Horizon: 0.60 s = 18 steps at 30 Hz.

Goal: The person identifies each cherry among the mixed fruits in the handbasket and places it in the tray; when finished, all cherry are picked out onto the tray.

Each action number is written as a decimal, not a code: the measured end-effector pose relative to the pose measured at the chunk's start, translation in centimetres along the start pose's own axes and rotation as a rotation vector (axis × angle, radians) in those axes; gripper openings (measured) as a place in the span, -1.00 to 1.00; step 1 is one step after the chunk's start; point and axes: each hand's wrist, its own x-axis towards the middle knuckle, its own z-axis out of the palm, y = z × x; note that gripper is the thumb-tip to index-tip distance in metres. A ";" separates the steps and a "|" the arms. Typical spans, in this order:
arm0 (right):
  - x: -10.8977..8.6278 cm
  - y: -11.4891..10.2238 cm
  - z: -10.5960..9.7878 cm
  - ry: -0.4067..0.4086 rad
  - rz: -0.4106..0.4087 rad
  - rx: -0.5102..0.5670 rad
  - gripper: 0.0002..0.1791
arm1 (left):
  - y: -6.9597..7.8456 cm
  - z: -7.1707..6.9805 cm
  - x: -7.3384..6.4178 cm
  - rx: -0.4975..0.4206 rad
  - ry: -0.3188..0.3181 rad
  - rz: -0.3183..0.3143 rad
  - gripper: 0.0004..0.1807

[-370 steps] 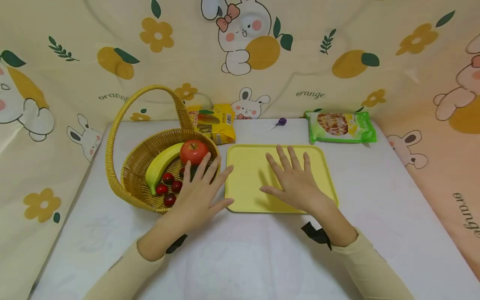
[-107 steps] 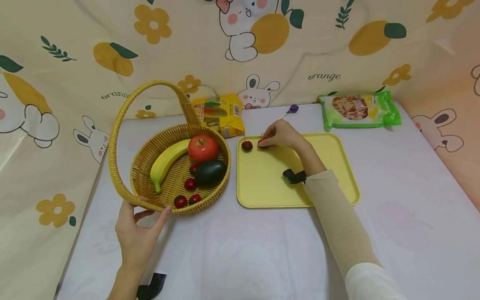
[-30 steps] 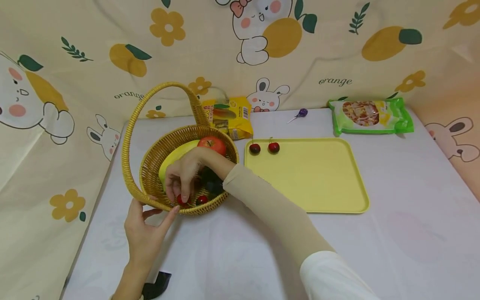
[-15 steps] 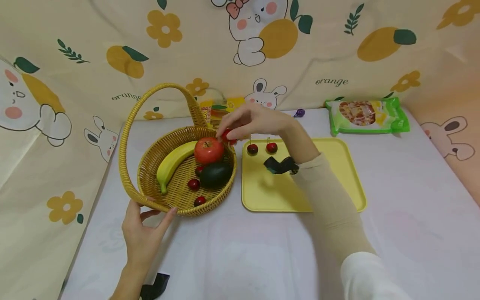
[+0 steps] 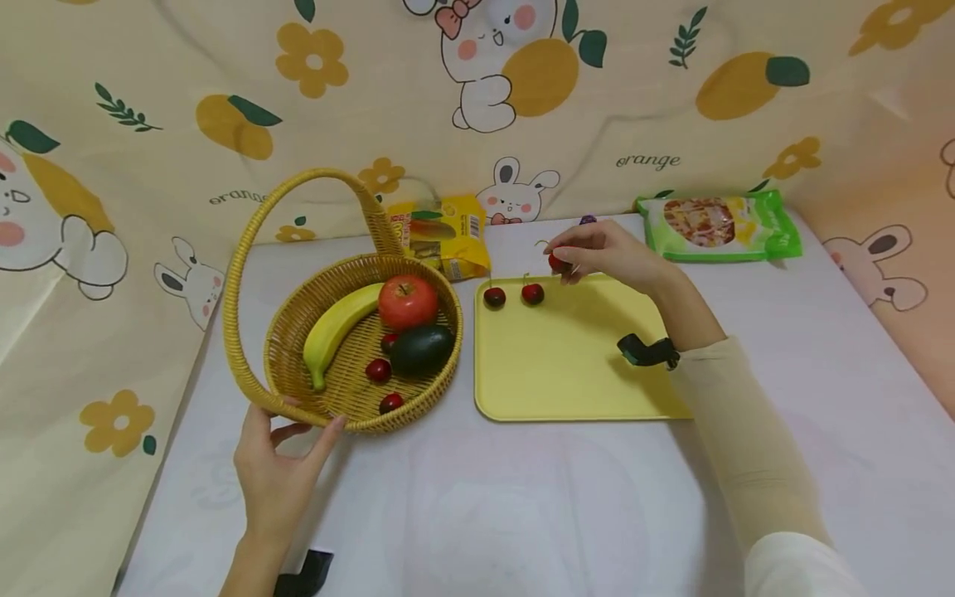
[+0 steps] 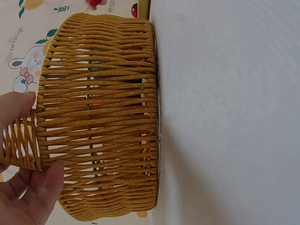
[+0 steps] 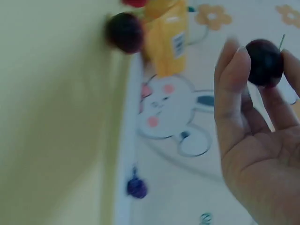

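Observation:
Between thumb and fingers my right hand (image 5: 608, 253) pinches a dark red cherry (image 7: 264, 63) with a green stem, above the back of the yellow tray (image 5: 582, 365). Two cherries, a darker one (image 5: 494, 298) and a redder one (image 5: 532, 293), sit in the tray's back left corner. My left hand (image 5: 279, 473) grips the wicker basket (image 6: 98, 117) at its near rim, by the foot of the handle. Inside the basket lie a banana (image 5: 336, 332), a red apple (image 5: 408, 303), a dark green avocado-like fruit (image 5: 422, 351) and 3 visible cherries (image 5: 378, 370).
Behind the basket stands a yellow snack bag (image 5: 443, 236). At the back right lies a green food packet (image 5: 716, 225). A purple lollipop (image 7: 137, 187) is behind the tray, mostly covered by the right hand in the head view. The basket handle (image 5: 237, 282) arches high.
My right hand has taken a cherry out of the basket and carried it right, past the apple, to above the tray. The left hand stays at the basket rim.

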 end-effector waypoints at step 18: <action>-1.5 3.5 -0.3 0.279 0.184 -0.003 -0.53 | 0.4 0.0 0.0 0.001 0.006 -0.002 -0.31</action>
